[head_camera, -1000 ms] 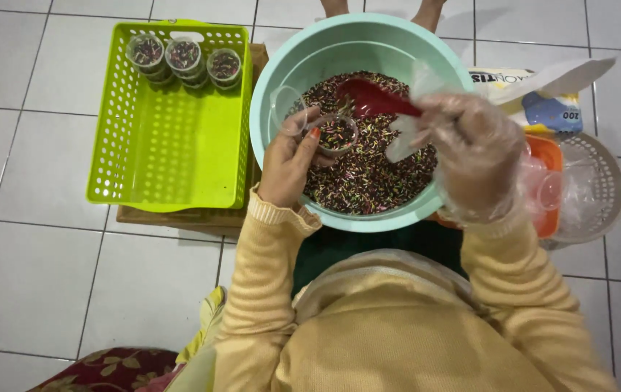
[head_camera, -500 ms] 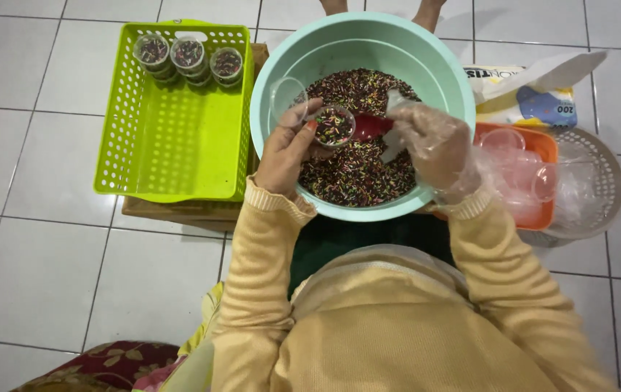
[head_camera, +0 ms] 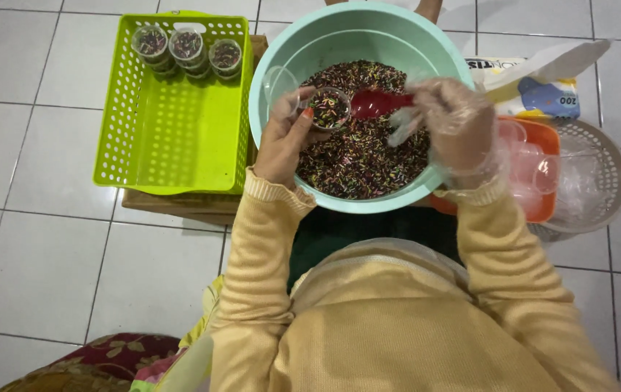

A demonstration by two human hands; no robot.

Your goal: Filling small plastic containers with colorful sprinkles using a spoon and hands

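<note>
Over the teal bowl [head_camera: 281, 65], your left hand [head_camera: 285, 138] grips a small clear cup [head_camera: 329, 107] of coloured sprinkles; your gloved right hand [head_camera: 452, 123] clasps the red scoop [head_camera: 376, 104] touching its rim. Tilt either and sprinkles may spill past the cup. The glove blurs your fingers; the scoop's handle is hidden.

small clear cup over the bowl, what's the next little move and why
Probably tip the red scoop a bit further so its load drops into the small clear cup. The gloved right hand holds the scoop's mouth at the cup's rim, the left hand holds the cup over the teal bowl, so spills land in the sprinkles.
</note>
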